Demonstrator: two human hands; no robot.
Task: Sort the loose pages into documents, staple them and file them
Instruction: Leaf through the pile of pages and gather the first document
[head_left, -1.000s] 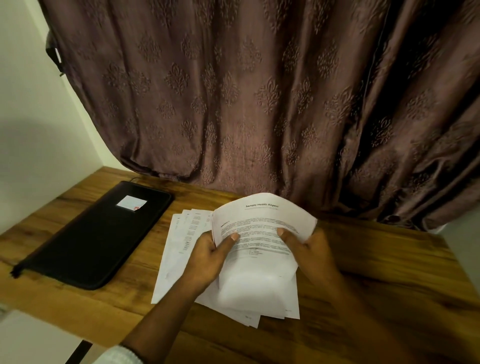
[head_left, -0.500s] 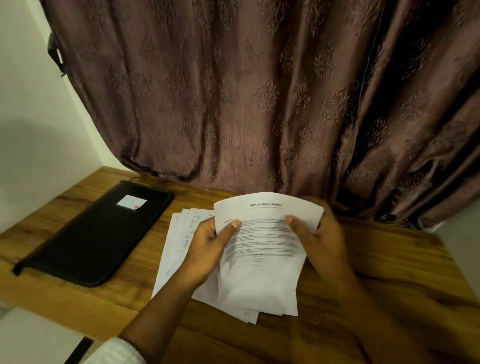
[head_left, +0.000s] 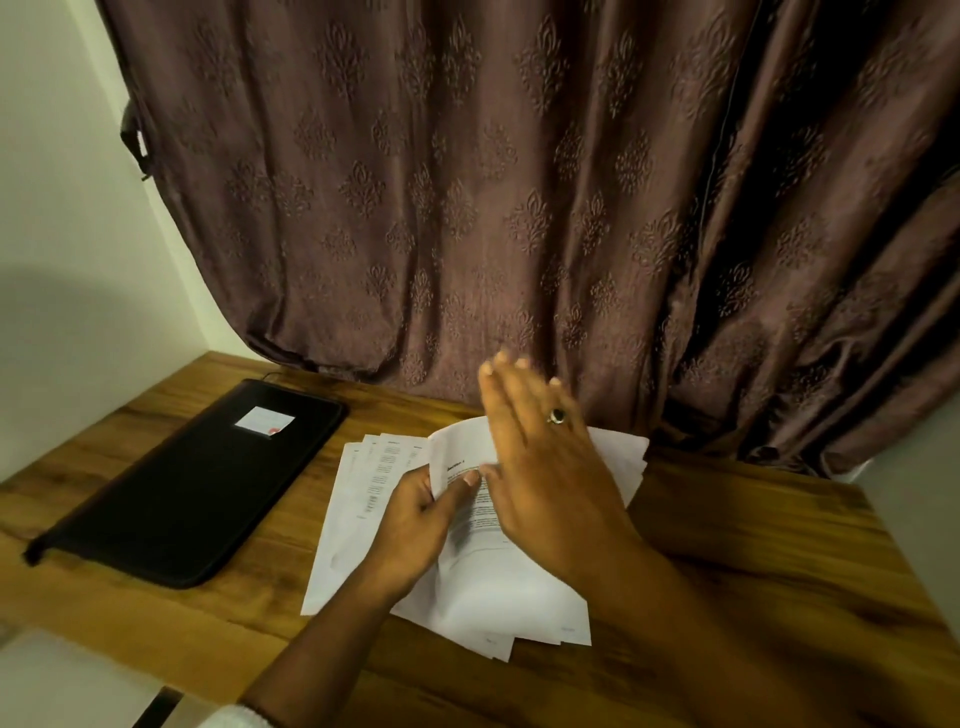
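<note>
Loose pages (head_left: 358, 519) lie fanned on the wooden table (head_left: 753, 545), just right of a black folder (head_left: 197, 483). The left hand (head_left: 415, 519) pinches the curled top sheet (head_left: 493, 587) at its left edge, thumb on the print. The right hand (head_left: 545, 467) is flat above it, fingers straight. It is blurred and perhaps touches the paper.

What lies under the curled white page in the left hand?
A fanned stack of white printed pages on the brown wooden table. The curled white page and the right hand cover its middle.
</note>
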